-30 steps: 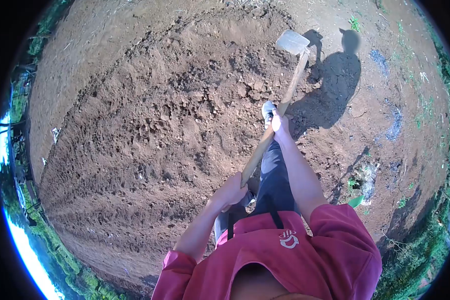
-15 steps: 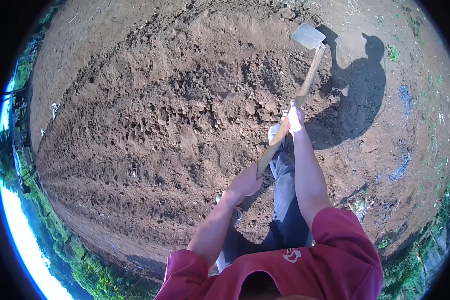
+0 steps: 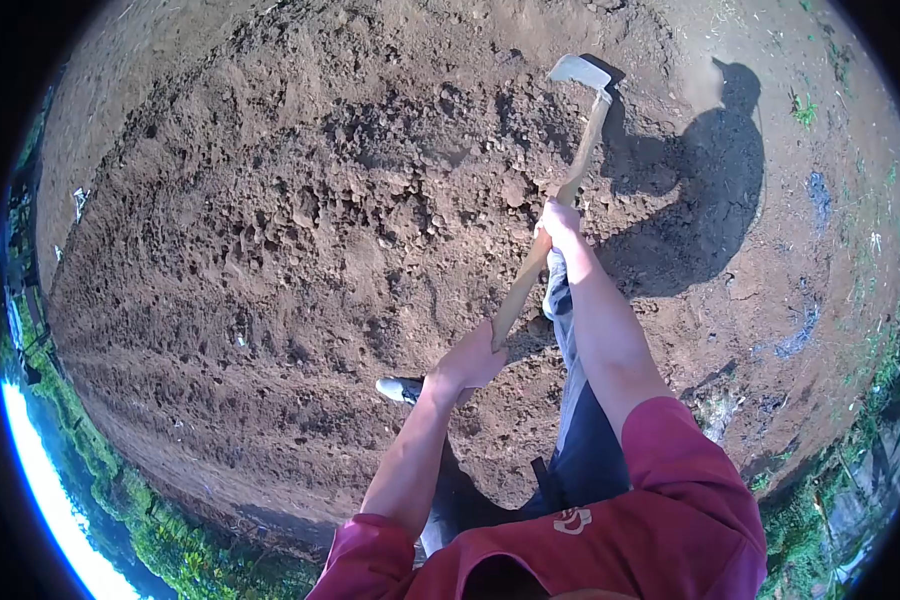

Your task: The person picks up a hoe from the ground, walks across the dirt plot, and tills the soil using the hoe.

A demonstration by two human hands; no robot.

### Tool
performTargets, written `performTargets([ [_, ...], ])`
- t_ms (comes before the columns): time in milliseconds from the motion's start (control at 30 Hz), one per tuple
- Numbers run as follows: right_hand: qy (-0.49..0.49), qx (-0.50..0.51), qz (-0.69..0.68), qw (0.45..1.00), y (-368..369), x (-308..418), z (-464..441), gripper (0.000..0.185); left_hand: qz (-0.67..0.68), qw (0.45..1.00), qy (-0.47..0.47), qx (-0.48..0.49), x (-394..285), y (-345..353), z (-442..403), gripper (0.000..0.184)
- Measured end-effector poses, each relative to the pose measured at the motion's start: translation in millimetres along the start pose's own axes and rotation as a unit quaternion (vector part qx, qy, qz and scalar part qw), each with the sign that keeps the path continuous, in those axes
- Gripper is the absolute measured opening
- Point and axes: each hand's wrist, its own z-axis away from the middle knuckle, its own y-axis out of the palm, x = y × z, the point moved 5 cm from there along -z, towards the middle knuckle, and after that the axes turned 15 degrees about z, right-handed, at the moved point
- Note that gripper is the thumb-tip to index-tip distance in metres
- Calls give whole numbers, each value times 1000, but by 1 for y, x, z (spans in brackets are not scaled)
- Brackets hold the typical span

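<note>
A hoe with a long wooden handle point(image 3: 523, 288) slants from my body up toward the upper right. Its flat metal blade point(image 3: 581, 71) is close to the loose brown soil point(image 3: 370, 230); whether it touches, I cannot tell. My left hand point(image 3: 467, 357) is wrapped round the rear end of the handle. Farther along, about midway to the blade, my right hand point(image 3: 560, 220) grips the same handle. Both hands are closed, with some fingers hidden behind the wood and the palms.
My shoes, one on the left point(image 3: 398, 389) and one under the handle, stand on the tilled ground. My shadow point(image 3: 720, 180) falls at the right. Green plants point(image 3: 804, 110) and bluish scraps point(image 3: 798, 335) dot the right side. Vegetation point(image 3: 170, 530) borders the lower left.
The hoe and both hands have shifted left, and the blade is seen more edge-on. My left foot has moved out to the left.
</note>
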Motion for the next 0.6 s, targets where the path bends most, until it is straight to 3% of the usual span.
performTargets([
  [67,-26,42,-89,995,13,-7,38,40,-7,1000,-17,0,18,-5,26,40],
  [300,26,80,-216,973,29,-53,203,35,21,1000,-9,-20,81,19,156,35],
  [533,66,57,-264,960,3,-70,274,38,37,999,-12,22,86,24,218,33],
  [600,28,29,-277,960,-22,-61,262,37,17,1000,-1,26,68,23,206,33],
])
